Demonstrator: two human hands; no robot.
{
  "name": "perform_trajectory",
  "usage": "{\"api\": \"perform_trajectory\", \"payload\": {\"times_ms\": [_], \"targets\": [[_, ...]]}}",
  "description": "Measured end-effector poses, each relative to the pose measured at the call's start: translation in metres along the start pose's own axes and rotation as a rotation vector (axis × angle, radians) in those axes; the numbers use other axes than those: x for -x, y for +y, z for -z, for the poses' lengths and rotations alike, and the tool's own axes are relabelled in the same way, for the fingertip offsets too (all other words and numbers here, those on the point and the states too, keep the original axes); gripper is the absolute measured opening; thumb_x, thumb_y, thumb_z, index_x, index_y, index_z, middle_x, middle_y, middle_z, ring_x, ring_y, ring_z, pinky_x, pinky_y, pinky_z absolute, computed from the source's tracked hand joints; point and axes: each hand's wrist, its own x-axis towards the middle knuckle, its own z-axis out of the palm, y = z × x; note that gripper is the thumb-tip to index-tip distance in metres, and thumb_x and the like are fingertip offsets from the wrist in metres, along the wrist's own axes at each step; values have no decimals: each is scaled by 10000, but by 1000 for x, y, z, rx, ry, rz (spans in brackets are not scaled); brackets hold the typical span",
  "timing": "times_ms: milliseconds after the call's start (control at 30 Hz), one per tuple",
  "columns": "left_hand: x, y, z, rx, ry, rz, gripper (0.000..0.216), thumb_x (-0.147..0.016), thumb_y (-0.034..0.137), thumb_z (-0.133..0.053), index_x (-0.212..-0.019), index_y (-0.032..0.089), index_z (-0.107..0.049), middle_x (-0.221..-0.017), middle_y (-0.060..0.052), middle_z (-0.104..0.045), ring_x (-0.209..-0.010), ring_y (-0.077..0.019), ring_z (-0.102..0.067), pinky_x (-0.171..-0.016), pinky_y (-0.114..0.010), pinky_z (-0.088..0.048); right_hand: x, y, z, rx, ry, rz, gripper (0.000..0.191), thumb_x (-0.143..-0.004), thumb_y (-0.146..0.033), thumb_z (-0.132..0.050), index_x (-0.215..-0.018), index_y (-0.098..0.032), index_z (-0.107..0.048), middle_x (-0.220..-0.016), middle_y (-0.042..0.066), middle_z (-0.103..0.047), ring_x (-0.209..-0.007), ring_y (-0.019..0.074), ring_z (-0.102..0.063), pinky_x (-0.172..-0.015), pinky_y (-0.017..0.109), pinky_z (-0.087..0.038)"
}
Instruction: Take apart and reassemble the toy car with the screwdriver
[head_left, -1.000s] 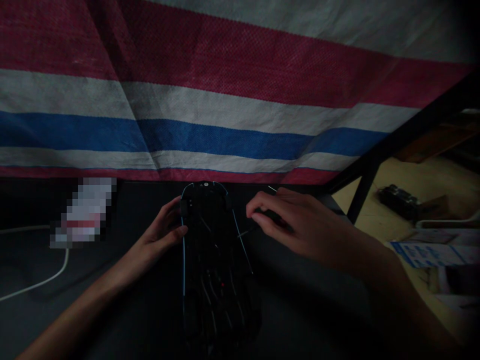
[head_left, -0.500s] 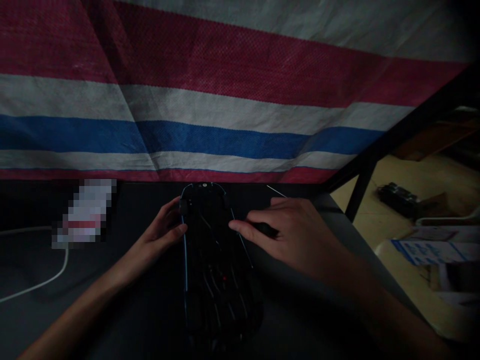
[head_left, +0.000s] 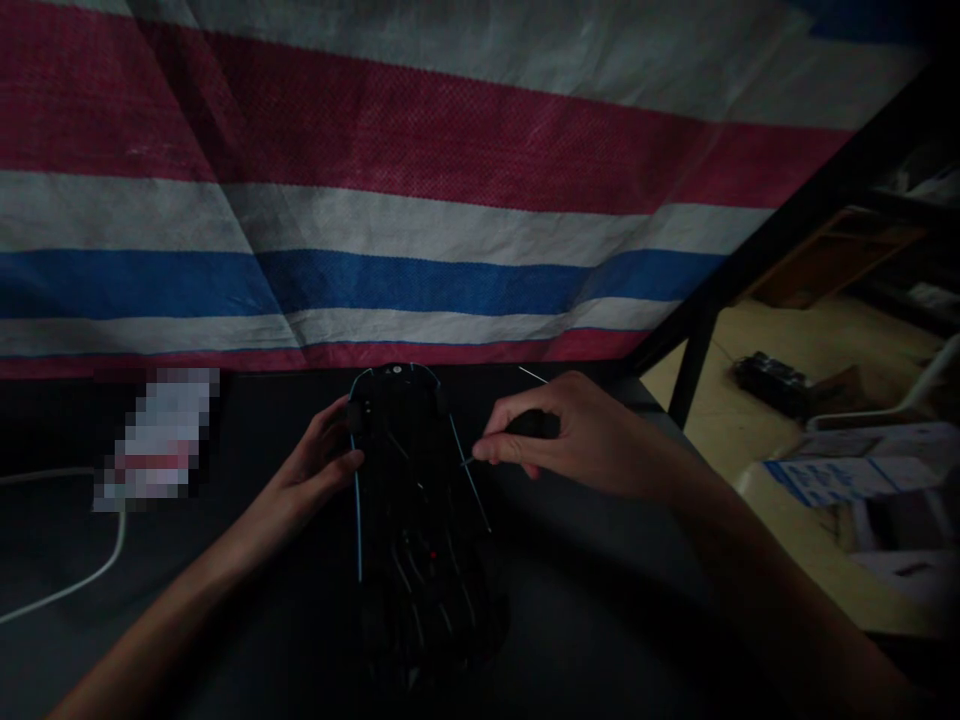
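Observation:
A dark toy car [head_left: 416, 510] lies upside down in the middle of the black table, its underside facing up and thin blue edges along its sides. My left hand [head_left: 315, 468] grips its left side near the far end, thumb on the edge and fingers partly hidden beside the wheel. My right hand [head_left: 592, 428] is closed on a screwdriver [head_left: 537, 425] with a dark handle. The thin shaft points left, and its tip is by the car's right edge; contact is too dark to tell. A small red spot shows on the underside.
A blurred-out phone-like object [head_left: 161, 435] with a white cable [head_left: 112, 560] lies at the left. Striped sheeting [head_left: 420, 230] hangs behind the table [head_left: 600, 620]. A thin pale rod [head_left: 532, 374] lies beyond my right hand. Right of the table are papers [head_left: 847, 480] and a dark frame [head_left: 694, 365].
My right hand has turned and its fingers have shifted along the screwdriver, so handle and shaft now show. My left hand stays on the car. The whole view has shifted slightly.

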Motion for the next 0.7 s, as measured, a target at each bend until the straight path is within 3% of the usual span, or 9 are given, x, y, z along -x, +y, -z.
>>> {"api": "perform_trajectory", "payload": {"times_ms": [133, 200, 400, 533, 600, 700], "targets": [[0, 1, 0, 2, 6, 12, 695, -889, 479, -776, -1519, 464, -484, -1650, -2, -479, -1513, -372, -434, -1205, -527, -439, 14, 4, 4, -84, -140, 74, 191, -997, -366, -652, -1116, -243, -738, -828, -31, -757, -753, 122, -704, -707, 231, -479], [0, 1, 0, 3, 3, 6, 696, -883, 481, -782, -1516, 457, -492, -1642, -6, -489, -1506, -372, -444, -1202, -525, -445, 18, 6, 0, -104, -118, 88, 200, -1017, -339, -622, -1174, -253, -713, -906, -20, -776, -837, 131, -728, -737, 234, -493], [-3, -1, 1, 12, 5, -18, 647, -891, 473, -779, -1484, 469, -521, -1644, 12, -486, -1505, -355, -451, -1177, -493, -484, 7, 10, -35, 54, 316, 17, 191, -980, -382, -678, -884, -220, -644, -641, -59, -639, -565, 108, -617, -578, 234, -401], [-5, -2, 2, 25, -20, -33, 643, -897, 471, -774, -1486, 463, -517, -1634, 5, -499, -1473, -347, -498, -1166, -486, -498, -7, 11, -54, 154, 474, 42, 315, -1000, -430, -637, -778, -224, -549, -614, -58, -573, -538, 108, -531, -570, 260, -332], [-5, -2, 3, 12, -20, -35, 650, -897, 484, -771, -1492, 465, -512, -1650, 7, -478, -1493, -350, -470, -1168, -481, -496, -11, 11, -54, 229, 531, 75, 398, -1012, -452, -607, -704, -222, -504, -603, -48, -540, -537, 111, -494, -580, 278, -314], [-5, -4, 5, -3, -3, -27, 691, -875, 514, -782, -1504, 464, -500, -1665, -2, -457, -1519, -373, -425, -1171, -510, -486, -10, 15, -34, 212, 654, 96, 450, -1042, -451, -538, -658, -219, -500, -604, -28, -540, -578, 126, -532, -629, 290, -362]]}}
